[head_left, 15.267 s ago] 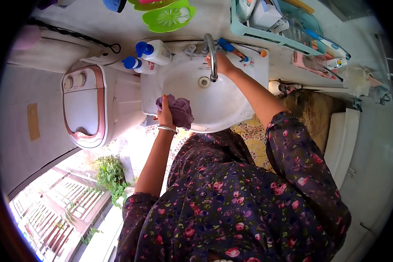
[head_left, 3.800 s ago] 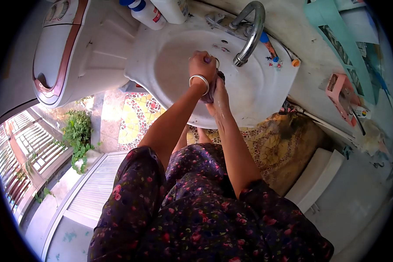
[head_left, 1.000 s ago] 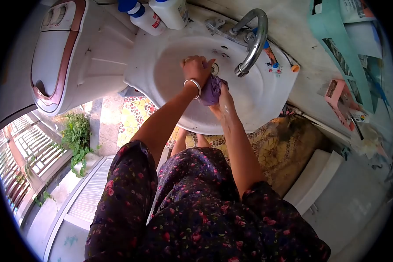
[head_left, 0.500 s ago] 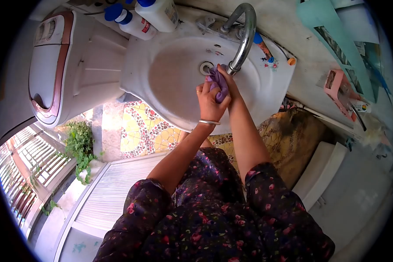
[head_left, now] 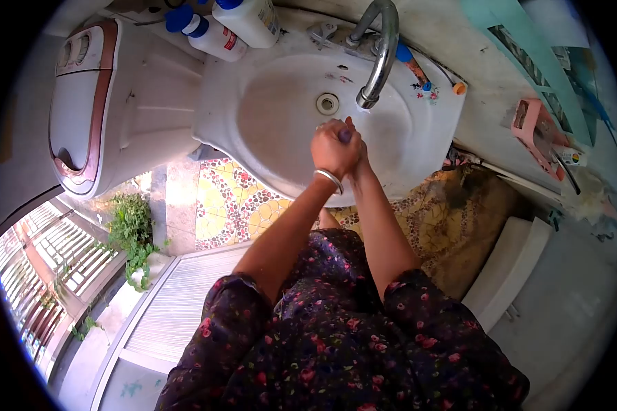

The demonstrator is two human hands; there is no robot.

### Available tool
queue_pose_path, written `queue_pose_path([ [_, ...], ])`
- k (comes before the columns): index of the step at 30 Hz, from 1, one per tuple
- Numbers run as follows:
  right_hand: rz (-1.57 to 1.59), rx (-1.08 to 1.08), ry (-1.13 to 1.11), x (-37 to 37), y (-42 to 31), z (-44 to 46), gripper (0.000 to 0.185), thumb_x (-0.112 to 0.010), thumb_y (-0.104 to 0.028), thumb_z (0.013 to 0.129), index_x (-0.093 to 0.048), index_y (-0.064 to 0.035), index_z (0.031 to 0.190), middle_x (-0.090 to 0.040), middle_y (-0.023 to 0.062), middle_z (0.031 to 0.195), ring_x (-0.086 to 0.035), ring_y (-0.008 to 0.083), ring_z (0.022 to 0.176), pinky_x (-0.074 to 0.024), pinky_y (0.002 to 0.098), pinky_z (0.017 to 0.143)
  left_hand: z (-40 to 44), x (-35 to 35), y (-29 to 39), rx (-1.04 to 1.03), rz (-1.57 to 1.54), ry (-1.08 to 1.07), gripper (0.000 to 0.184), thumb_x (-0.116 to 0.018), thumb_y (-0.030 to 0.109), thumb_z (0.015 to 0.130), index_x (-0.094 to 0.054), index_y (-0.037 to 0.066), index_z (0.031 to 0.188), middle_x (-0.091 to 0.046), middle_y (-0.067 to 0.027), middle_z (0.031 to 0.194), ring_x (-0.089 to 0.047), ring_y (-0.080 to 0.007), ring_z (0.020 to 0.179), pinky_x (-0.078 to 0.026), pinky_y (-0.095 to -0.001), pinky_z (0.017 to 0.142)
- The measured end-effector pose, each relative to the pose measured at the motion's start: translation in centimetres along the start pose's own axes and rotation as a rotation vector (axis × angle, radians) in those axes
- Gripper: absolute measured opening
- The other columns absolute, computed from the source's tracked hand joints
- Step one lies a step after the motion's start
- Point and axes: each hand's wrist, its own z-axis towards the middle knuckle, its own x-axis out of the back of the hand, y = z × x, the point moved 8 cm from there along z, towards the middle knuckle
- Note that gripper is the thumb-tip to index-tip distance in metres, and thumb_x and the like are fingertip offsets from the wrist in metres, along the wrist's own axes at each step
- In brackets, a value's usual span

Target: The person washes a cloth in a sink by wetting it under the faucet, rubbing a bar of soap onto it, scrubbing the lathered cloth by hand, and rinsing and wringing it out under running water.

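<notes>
A purple cloth (head_left: 345,135) is bunched up between my two hands, and only a small bit of it shows. My left hand (head_left: 332,149), with a bangle at the wrist, is closed around the cloth. Pressed up against it, my right hand (head_left: 360,157) is closed on the same cloth, its fingers mostly hidden. Both hands are over the near part of the white washbasin (head_left: 274,144), just below the mouth of the curved metal faucet (head_left: 389,61). Beyond them the drain (head_left: 327,104) lies uncovered.
Two white bottles with blue caps, one a pump bottle (head_left: 216,40) and one a larger bottle (head_left: 253,24), stand at the basin's back left. A tube (head_left: 413,68) lies right of the faucet. A washing machine (head_left: 86,103) is at left; a pink holder (head_left: 536,133) is at right.
My hands have drawn back from the drain toward me, and the cloth is now squeezed tighter, almost hidden between them. The drain has come fully into view.
</notes>
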Motion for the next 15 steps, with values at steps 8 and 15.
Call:
queue_pose_path([
  [8,-0.889,0.694,0.352,-2.0,-8.8,-4.6,0.031,-0.047,-0.026,0.093,-0.058,0.001,0.081,-0.048,0.0017,0.066,-0.041,0.012,0.064,-0.0356,0.0294,0.061,7.1,2.1,-1.9,-0.456,0.068,-0.169,0.013,-0.063,0.016,0.065,-0.062,0.006,0.072,-0.052,-0.0163,0.091,-0.049,-0.0357,0.092,-0.039,-0.0444,0.082],
  [15,-0.83,-0.099,0.602,4.4,-5.5,-3.3,0.06,-0.057,-0.033,0.088,-0.029,-0.0169,0.138,-0.031,0.0108,0.14,-0.027,0.0306,0.13,-0.0342,0.0628,0.093,7.3,0.2,-8.7,-0.302,0.84,-0.362,0.048,-0.066,0.022,0.069,-0.055,0.027,0.115,-0.042,-0.0094,0.123,-0.034,-0.0347,0.119,-0.026,-0.0506,0.102],
])
